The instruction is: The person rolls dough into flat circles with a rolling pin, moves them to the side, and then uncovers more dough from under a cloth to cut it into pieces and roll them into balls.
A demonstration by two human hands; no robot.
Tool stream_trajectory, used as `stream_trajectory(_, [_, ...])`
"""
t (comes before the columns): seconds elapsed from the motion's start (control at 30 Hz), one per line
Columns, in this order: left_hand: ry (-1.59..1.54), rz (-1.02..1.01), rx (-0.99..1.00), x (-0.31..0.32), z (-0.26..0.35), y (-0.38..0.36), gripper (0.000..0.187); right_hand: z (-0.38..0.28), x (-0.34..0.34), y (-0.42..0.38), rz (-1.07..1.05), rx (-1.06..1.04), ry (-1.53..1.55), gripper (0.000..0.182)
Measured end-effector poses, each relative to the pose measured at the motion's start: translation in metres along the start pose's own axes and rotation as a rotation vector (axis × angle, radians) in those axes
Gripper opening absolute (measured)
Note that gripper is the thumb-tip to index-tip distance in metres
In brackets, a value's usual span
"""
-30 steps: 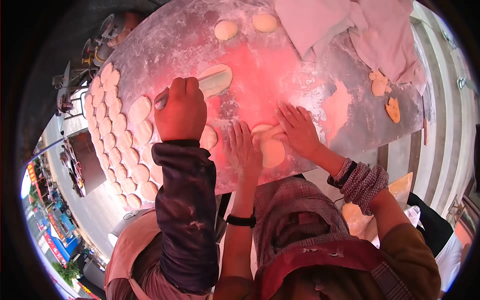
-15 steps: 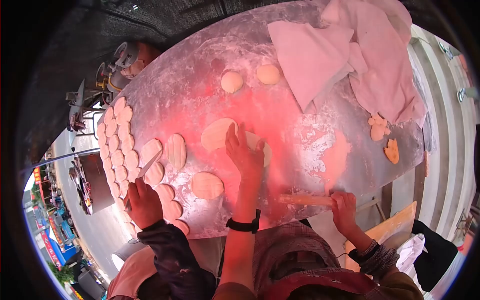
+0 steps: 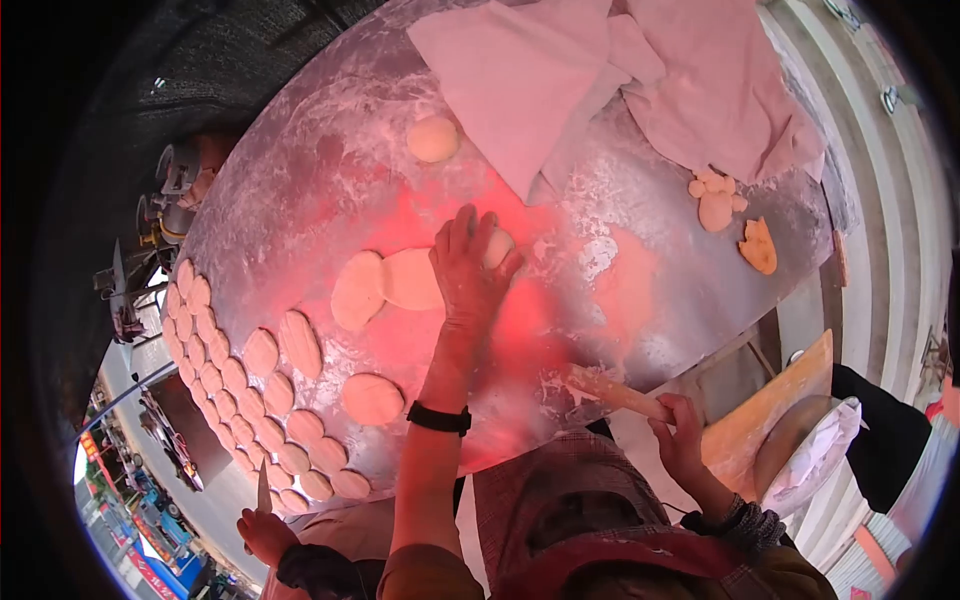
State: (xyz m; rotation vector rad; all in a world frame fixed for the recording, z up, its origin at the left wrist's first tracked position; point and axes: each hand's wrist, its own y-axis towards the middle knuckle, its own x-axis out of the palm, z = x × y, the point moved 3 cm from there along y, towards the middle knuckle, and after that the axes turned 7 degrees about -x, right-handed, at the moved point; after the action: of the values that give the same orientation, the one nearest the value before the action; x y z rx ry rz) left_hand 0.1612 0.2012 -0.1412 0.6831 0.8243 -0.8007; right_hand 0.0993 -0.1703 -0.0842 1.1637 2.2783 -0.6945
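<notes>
My left hand (image 3: 470, 265), with a black band at the wrist, reaches over the middle of the floured table (image 3: 320, 190). Its fingers curl round a pale dough ball (image 3: 498, 247), which they partly cover. Just left of that hand lie two flattened dough ovals (image 3: 358, 290), their edges meeting. One more dough ball (image 3: 433, 139) rests farther back. At the table's near edge, my right hand (image 3: 680, 432) grips one end of a wooden rolling pin (image 3: 618, 392), which slants up to the left.
Several scored dough pieces (image 3: 372, 400) and rows of flat dough rounds (image 3: 235, 375) fill the left side. A co-worker's hand (image 3: 268, 535) holds a knife (image 3: 263, 488) at lower left. Pink cloth (image 3: 530, 80) covers the back; dough scraps (image 3: 716, 205) lie at right.
My left hand has left the flattened ovals and now has one of the two back dough balls, brought nearer. The co-worker's knife hand has withdrawn from the dough pieces. The view has shifted.
</notes>
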Motion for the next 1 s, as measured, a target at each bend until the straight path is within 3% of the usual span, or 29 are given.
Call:
stream_trajectory(0.07, [0.046, 0.059, 0.062, 0.017, 0.02, -0.037, 0.05, 0.002, -0.007, 0.001, 0.007, -0.009, -0.025, 0.03])
stream_trajectory(0.13, [-0.298, -0.145, 0.01, 0.029, 0.035, -0.06, 0.061, 0.005, -0.016, 0.0, 0.042, -0.003, -0.009, 0.03])
stream_trajectory(0.27, [-0.309, -0.039, -0.009, 0.026, 0.087, -0.09, 0.064, 0.02, -0.036, -0.016, 0.087, 0.065, 0.062, 0.03])
stream_trajectory(0.33, [-0.182, -0.238, 0.122, 0.037, 0.112, -0.108, 0.06, 0.031, -0.044, -0.022, 0.118, 0.083, 0.03, 0.031])
stream_trajectory(0.4, [-0.179, -0.249, 0.126, 0.036, 0.119, -0.111, 0.057, 0.037, -0.052, -0.024, 0.105, 0.11, 0.027, 0.031])
stream_trajectory(0.47, [-0.041, -0.032, 0.061, 0.028, 0.123, -0.103, 0.048, 0.04, -0.058, -0.033, 0.082, 0.148, 0.026, 0.032])
stream_trajectory(0.6, [-0.331, -0.085, 0.142, 0.043, 0.114, -0.136, 0.038, 0.045, -0.057, -0.035, 0.079, 0.104, 0.006, 0.032])
stream_trajectory(0.7, [-0.163, 0.173, -0.153, 0.01, 0.073, -0.136, 0.04, 0.048, -0.058, -0.035, 0.074, 0.065, 0.012, 0.032])
stream_trajectory(0.73, [-0.16, 0.176, -0.155, 0.007, 0.075, -0.143, 0.04, 0.048, -0.057, -0.035, 0.07, 0.072, 0.026, 0.032])
stream_trajectory(0.83, [-0.045, -0.06, 0.106, -0.002, 0.088, -0.171, 0.041, 0.046, -0.05, -0.027, 0.054, 0.012, 0.037, 0.032])
stream_trajectory(0.87, [-0.035, -0.06, 0.095, -0.005, 0.082, -0.174, 0.041, 0.042, -0.047, -0.026, 0.041, 0.008, 0.042, 0.032])
stream_trajectory(0.93, [-0.011, -0.014, -0.136, -0.017, 0.067, -0.163, 0.043, 0.034, -0.045, -0.022, -0.026, 0.06, 0.098, 0.032])
stream_trajectory(0.97, [-0.075, 0.005, -0.363, -0.018, 0.051, -0.16, 0.043, 0.03, -0.045, -0.02, -0.031, 0.056, 0.094, 0.032])
stream_trajectory(1.0, [-0.077, 0.009, -0.368, -0.012, 0.045, -0.167, 0.043, 0.025, -0.044, -0.018, -0.047, 0.015, 0.094, 0.032])
